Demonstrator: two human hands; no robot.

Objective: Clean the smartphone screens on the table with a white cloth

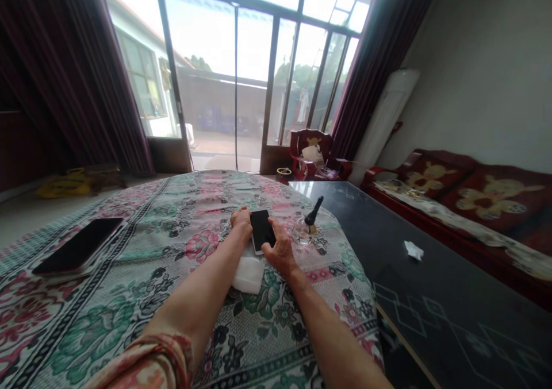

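One phone (261, 232) w/ dark screen is at the middle of the table (129, 277), between the left hand (242, 219) and the right hand (281, 245). Right hand pinches its right side, thumb over the front, fingers along the edge; left hand is curled at the left edge, but if it grips or only steadies, I can't tell. Progress, as I judge: taking up the phone is done, but handling looks unfinished, b/c both hands are occupied w/ it. White folded sheet (249, 275) (cloth or tissue, unclear) lies just nearer, not held; dark tablet (81, 246), well apart on the left, is also untouched. Exact amt. left: can't say.
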